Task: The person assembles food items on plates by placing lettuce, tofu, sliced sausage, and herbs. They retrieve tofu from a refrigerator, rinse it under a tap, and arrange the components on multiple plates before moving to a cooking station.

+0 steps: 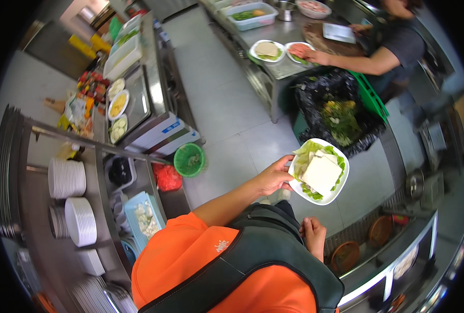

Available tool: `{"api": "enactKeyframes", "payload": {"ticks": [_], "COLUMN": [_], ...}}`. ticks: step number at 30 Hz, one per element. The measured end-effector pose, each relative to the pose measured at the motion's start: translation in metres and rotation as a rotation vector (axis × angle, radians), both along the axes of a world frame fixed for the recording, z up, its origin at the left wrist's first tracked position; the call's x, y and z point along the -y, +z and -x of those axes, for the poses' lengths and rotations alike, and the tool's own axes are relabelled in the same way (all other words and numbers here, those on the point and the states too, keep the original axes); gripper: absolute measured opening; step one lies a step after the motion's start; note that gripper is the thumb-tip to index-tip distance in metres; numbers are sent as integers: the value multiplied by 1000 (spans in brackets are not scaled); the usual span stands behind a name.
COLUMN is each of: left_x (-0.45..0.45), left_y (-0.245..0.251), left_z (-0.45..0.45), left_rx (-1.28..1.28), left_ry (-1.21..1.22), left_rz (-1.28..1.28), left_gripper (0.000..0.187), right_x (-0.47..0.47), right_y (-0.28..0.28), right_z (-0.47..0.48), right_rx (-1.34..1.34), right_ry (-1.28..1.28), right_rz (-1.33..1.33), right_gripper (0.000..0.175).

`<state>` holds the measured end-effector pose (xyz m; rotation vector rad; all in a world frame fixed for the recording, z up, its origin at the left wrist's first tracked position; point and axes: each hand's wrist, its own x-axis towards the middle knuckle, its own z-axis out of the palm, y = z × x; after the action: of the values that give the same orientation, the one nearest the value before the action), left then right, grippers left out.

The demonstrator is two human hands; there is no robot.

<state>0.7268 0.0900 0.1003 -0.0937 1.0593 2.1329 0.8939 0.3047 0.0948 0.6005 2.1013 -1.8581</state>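
My left hand (276,177) grips the near-left rim of a white square plate (346,164) out in front of my body, with the thumb on the upper side. Green lettuce leaves (309,148) line this plate. Pale white slices, perhaps tofu (323,174), lie stacked on the leaves. At my waist, beside the dark apron (271,266), hangs my right hand (314,236), its fingers curled in and nothing seen in them.
Beyond the plate stands a bin lined with a black bag (314,94), holding vegetable scraps. A co-worker (396,54) works at a steel table (251,37) with filled plates. Stacked white plates (80,221) fill the left shelf. A green basket (189,159) is on the floor.
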Motion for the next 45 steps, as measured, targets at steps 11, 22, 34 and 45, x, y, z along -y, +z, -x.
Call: {"api": "enactKeyframes", "payload": {"ticks": [11,22,34,45], "left_x": [156,407,637,671], "left_y": [19,-10,-61,-109], "left_z": [35,44,143,197], "left_rx": [-69,-136,-29,0], "left_ry": [764,1425,1803,2064], "left_rz": [-5,157,19,-90], "left_gripper": [74,69,82,92], "right_x": [-27,134,357,392], "right_y": [-48,-60,-49,-41], "right_z": [218,393,473,529], "right_rx": [-160,-259,-43,-56], "right_ry": [450,984,1008,880], "right_rz": [-371,-327,-242,-297], "right_gripper": [40,29,25,24]}}
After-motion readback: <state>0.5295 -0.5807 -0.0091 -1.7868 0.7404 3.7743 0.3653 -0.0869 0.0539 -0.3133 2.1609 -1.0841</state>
